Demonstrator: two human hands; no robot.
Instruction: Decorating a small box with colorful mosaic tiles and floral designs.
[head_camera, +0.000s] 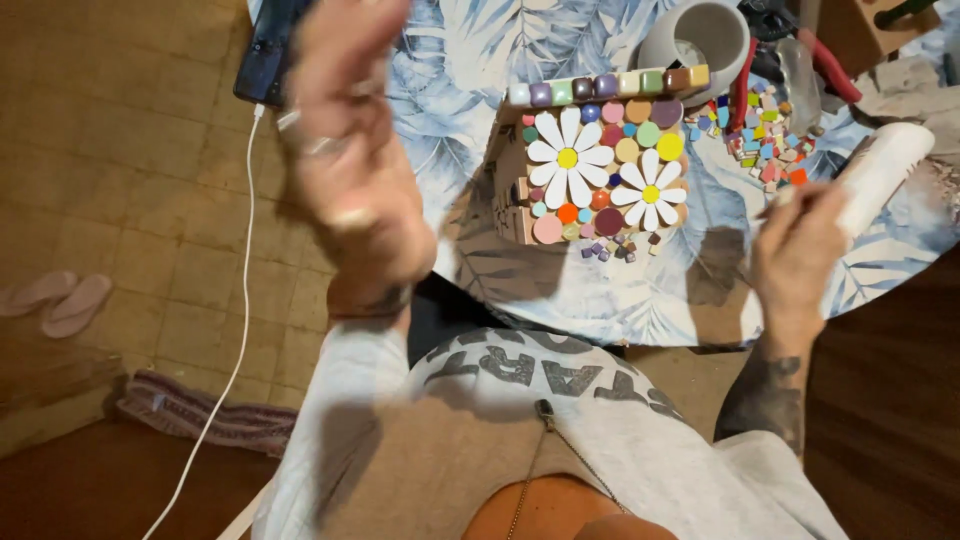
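Note:
My left hand (350, 150) is raised in front of the camera, blurred, fingers spread and holding nothing; rings show on its fingers. My right hand (800, 250) rests at the table's right edge, gripping a white tube (885, 170) that points up and right. Between them on the leaf-patterned tablecloth (480, 60) stands a small box-shaped mosaic piece (600, 160), covered with white daisy tiles, round coloured tiles and a top row of square tiles. A few small loose tiles (615, 250) lie at its near edge.
A heap of small coloured tiles (765, 140) lies right of the piece, beside red-handled pliers (745, 85) and a grey cup (700, 35). A dark phone (265, 55) with a white cable (240, 330) sits at the table's left edge. Pink sandals (55, 300) and a striped rug (200, 410) lie on the tiled floor.

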